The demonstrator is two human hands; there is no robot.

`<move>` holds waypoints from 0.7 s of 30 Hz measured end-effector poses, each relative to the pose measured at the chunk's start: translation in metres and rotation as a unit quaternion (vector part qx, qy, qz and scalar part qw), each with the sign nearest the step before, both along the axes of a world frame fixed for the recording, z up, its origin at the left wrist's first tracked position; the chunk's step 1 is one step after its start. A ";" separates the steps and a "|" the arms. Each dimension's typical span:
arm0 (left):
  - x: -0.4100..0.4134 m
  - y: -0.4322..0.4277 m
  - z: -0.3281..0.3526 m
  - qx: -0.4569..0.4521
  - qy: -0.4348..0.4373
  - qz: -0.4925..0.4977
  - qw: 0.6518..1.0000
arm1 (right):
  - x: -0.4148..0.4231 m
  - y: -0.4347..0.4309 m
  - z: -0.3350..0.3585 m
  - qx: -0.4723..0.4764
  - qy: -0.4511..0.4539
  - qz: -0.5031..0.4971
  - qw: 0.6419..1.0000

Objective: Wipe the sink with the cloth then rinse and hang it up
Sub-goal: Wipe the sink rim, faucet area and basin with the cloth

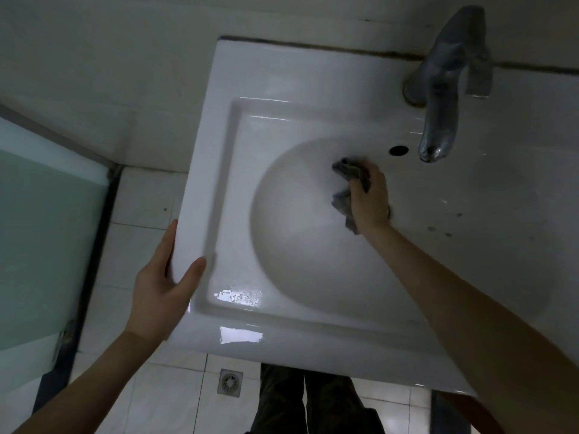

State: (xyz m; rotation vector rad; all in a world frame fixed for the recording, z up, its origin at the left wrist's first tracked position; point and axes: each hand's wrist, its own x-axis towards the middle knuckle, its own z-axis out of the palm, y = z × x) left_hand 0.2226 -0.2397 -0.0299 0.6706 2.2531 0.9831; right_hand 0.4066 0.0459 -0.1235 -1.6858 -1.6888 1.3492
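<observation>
Cloth [347,186], grey, bunched, in the white sink [225,189] basin at frame centre.

Right hand [369,198]: grip closed around the cloth, pressing it to the basin's far wall, below and left of the metal tap [445,89] and overflow hole [398,150]. Left hand [163,283]: grip spread over the sink's lower-left rim corner, thumb on top. Floor drain [230,382] on the tiles, bottom centre.
</observation>
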 end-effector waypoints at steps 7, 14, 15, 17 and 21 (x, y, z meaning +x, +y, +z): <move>0.003 0.002 0.004 0.001 0.007 0.006 1.000 | -0.093 -0.092 -0.002 0.087 0.007 0.019 0.996; 0.008 0.003 0.012 -0.012 0.012 -0.012 1.000 | 0.002 -0.124 0.031 -0.020 0.055 0.382 0.922; 0.010 0.005 0.015 -0.015 0.016 -0.022 1.000 | 0.020 -0.121 0.040 -0.044 0.032 0.421 0.906; 0.013 0.006 0.018 -0.012 0.024 -0.032 0.999 | 0.055 -0.106 0.053 -0.105 -0.002 0.445 0.889; 0.007 0.001 0.013 -0.045 0.036 -0.045 0.997 | 0.127 -0.044 0.075 -0.099 -0.018 0.340 0.935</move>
